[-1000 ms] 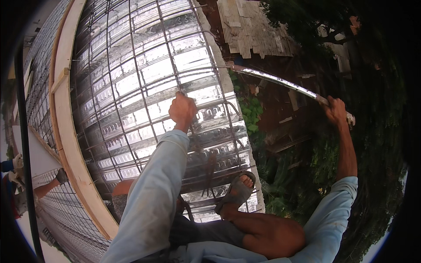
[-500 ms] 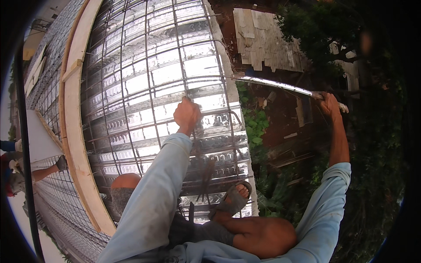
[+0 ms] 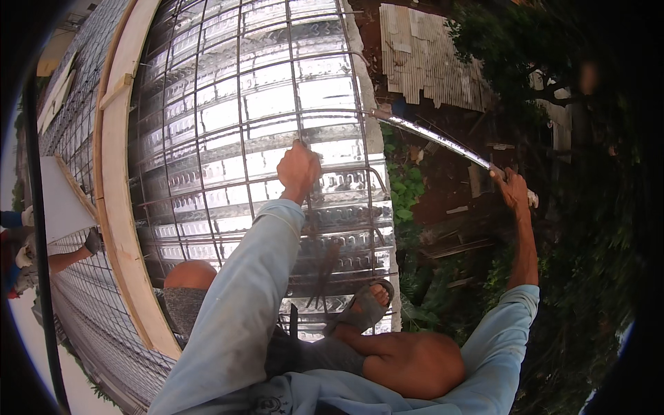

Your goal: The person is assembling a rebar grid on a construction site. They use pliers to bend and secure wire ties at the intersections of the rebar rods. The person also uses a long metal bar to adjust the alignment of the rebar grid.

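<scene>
At the centre, my left hand [image 3: 299,168] is closed around a bar of the rebar grid [image 3: 243,142], above the shiny metal decking [image 3: 211,162]. Off to the right, beyond the slab edge, my right hand [image 3: 513,187] grips a long, shiny rebar bending bar [image 3: 439,140] near its outer end. The tool's other end meets a rebar end at the edge, sloping down toward my right hand. How it fits over that rebar is too small to tell. A nearby rebar end [image 3: 377,181] is curved into a hook.
A pale concrete edge [image 3: 373,142] borders a drop on the right, with greenery [image 3: 407,190] and a corrugated roof [image 3: 429,59] below. My sandalled foot [image 3: 366,304] rests by that edge. A wooden board [image 3: 114,194] runs along the left; another person's leg [image 3: 69,259] shows beyond it.
My right hand has moved down and slightly left, tilting the bending bar more steeply. My left hand keeps its grip on the rebar. The whole view has shifted a little.
</scene>
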A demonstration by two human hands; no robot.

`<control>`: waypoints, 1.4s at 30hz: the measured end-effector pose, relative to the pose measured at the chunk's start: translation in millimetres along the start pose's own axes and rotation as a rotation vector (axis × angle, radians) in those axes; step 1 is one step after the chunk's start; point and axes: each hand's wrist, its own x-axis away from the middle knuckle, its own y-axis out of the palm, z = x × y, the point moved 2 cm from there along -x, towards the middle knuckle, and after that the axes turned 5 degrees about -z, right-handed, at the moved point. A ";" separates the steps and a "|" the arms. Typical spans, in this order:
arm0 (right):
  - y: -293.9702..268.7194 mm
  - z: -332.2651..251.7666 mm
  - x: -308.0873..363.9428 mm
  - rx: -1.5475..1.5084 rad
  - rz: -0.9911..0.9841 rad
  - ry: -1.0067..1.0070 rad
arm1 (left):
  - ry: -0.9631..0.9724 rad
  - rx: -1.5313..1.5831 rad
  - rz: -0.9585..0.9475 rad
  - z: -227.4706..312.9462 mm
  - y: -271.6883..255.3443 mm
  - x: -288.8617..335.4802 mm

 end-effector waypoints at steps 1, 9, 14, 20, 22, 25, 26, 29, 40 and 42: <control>6.1 4.7 2.9 0.006 0.039 -0.001 | 0.000 -0.004 -0.001 3.3 -1.2 0.6; 47.6 5.6 22.3 0.083 0.269 -0.062 | -0.020 -0.008 -0.004 7.4 -7.7 3.6; 65.6 -3.8 51.8 0.116 0.347 -0.016 | -0.023 0.009 0.012 5.9 -4.7 5.0; 108.1 -32.8 109.2 0.070 0.402 0.116 | -0.048 -0.012 -0.002 7.4 -7.5 8.0; 139.2 -58.5 141.9 0.048 0.455 0.215 | -0.054 -0.026 0.002 0.0 -7.4 5.2; 149.4 -71.8 160.1 0.042 0.424 0.283 | -0.033 0.014 -0.019 2.7 -7.9 2.8; 135.5 -47.8 156.4 0.014 0.342 0.272 | -0.016 0.036 -0.040 9.7 -3.8 4.7; 105.5 -29.3 132.6 -0.138 0.055 0.149 | 0.066 -0.026 0.006 -0.1 0.6 -1.6; 91.8 56.4 166.5 -0.117 -0.038 0.312 | 0.059 0.027 -0.004 -1.2 -7.1 7.0; 108.8 47.3 180.0 -0.158 0.080 0.309 | 0.066 0.014 0.006 -2.9 -5.8 3.4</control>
